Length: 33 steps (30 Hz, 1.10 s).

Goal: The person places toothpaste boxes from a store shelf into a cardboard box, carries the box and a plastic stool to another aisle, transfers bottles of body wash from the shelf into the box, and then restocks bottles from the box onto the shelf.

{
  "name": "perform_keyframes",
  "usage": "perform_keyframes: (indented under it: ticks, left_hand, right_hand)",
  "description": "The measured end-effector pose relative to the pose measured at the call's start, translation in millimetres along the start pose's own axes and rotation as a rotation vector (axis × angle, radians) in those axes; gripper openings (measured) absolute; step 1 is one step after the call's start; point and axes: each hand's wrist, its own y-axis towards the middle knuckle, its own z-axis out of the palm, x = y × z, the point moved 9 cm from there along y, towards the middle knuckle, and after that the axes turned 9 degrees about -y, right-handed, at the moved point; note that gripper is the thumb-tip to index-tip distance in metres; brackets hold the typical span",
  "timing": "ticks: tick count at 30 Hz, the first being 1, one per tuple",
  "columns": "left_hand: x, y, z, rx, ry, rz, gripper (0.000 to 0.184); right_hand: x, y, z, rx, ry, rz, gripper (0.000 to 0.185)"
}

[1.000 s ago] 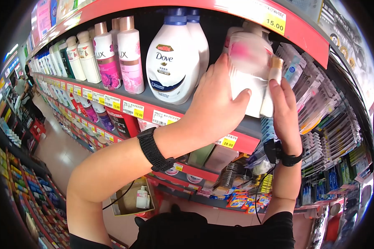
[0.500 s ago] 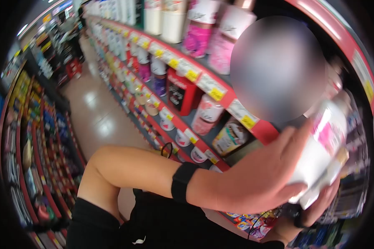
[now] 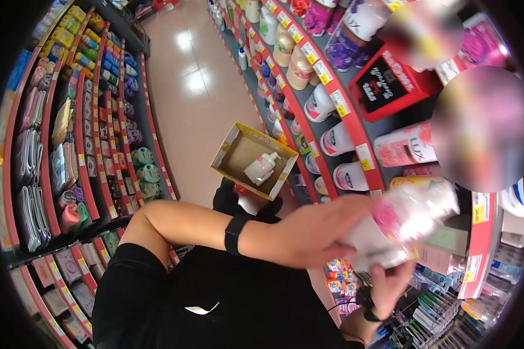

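A white bottle (image 3: 387, 224) with a pink label lies tilted in front of the right-hand shelves, blurred by motion. What looks like a smaller white bottle runs along its lower side. My left hand (image 3: 317, 230), with a black band on the wrist, is closed around the base end. From below, my right hand (image 3: 390, 285) grips the lower side with bent fingers; it wears a dark watch. An open cardboard box (image 3: 227, 160) near my feet contains a similar white pump bottle (image 3: 262, 168) with a pink label.
Right-hand shelves hold a red-and-black box (image 3: 390, 84), a pink Lux bottle (image 3: 404, 144) and several white tubs. Folded towels (image 3: 32, 160) and packs fill the left shelves. A tiled aisle floor (image 3: 186, 75) runs between them. Two round patches are blurred.
My view has tipped downward, bringing the cardboard box and more of the floor into sight. Both hands, with the bottle, now appear farther left and slightly lower.
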Motion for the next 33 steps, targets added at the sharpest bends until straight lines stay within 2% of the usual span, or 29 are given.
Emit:
perform_keyframes:
  ticks: [2, 3, 4, 6, 7, 9, 15, 18, 20, 22, 27, 30, 32, 33]
  left_hand:
    - [40.0, -18.7, -27.2, -0.064, 0.005, -0.102, 0.085]
    - [67.0, -29.6, -42.7, -0.123, 0.029, -0.189, 0.085]
    - [90.6, -41.3, -56.4, -0.19, 0.047, -0.19, 0.085]
    - [151.6, -69.3, -79.6, -0.236, 0.016, -0.409, 0.083]
    - [175.8, -79.8, -89.5, -0.237, 0.005, -0.418, 0.083]
    - [230.2, -111.8, -109.8, -0.285, 0.098, -0.552, 0.081]
    - [354.8, -179.7, -147.9, -0.334, 0.1, -0.741, 0.073]
    - [396.6, -191.7, -157.1, -0.368, 0.171, -0.677, 0.07]
    - [421.4, -197.2, -158.6, -0.362, 0.164, -0.737, 0.069]
    - [450.2, -203.3, -155.1, -0.345, 0.174, -0.696, 0.068]
    - [507.8, -210.4, -142.1, -0.281, 0.177, -0.837, 0.066]
    - [550.9, -222.7, -130.4, -0.239, 0.153, -0.929, 0.066]
    - [582.5, -239.5, -120.3, -0.224, 0.141, -0.971, 0.067]
    - [597.2, -243.5, -115.2, -0.215, 0.097, -0.964, 0.062]
  right_hand:
    - [-8.9, 25.8, 74.6, 0.217, 0.107, 0.204, 0.067]
    - [-13.8, 34.5, 108.1, 0.246, 0.158, 0.225, 0.065]
    - [-24.8, 40.4, 142.4, 0.275, 0.211, 0.249, 0.063]
    - [-55.4, 49.4, 209.0, 0.342, 0.242, 0.258, 0.059]
    - [-69.4, 54.4, 239.4, 0.346, 0.235, 0.269, 0.059]
    - [-97.4, 52.7, 299.5, 0.371, 0.456, 0.34, 0.061]
    - [-187.3, 50.4, 425.1, 0.514, 0.321, 0.56, 0.057]
    - [-245.4, 47.1, 475.7, 0.571, 0.301, 0.658, 0.058]
    - [-274.5, 50.4, 496.7, 0.547, 0.236, 0.663, 0.057]
    - [-282.3, 54.3, 504.6, 0.518, 0.172, 0.676, 0.057]
    - [-284.8, 60.7, 509.3, 0.46, 0.198, 0.91, 0.056]
    - [-342.9, 45.8, 542.2, 0.504, 0.284, 0.87, 0.056]
    - [-332.6, 47.4, 536.0, 0.487, 0.265, 0.901, 0.057]
    - [-330.5, 50.7, 532.7, 0.47, 0.242, 0.919, 0.057]
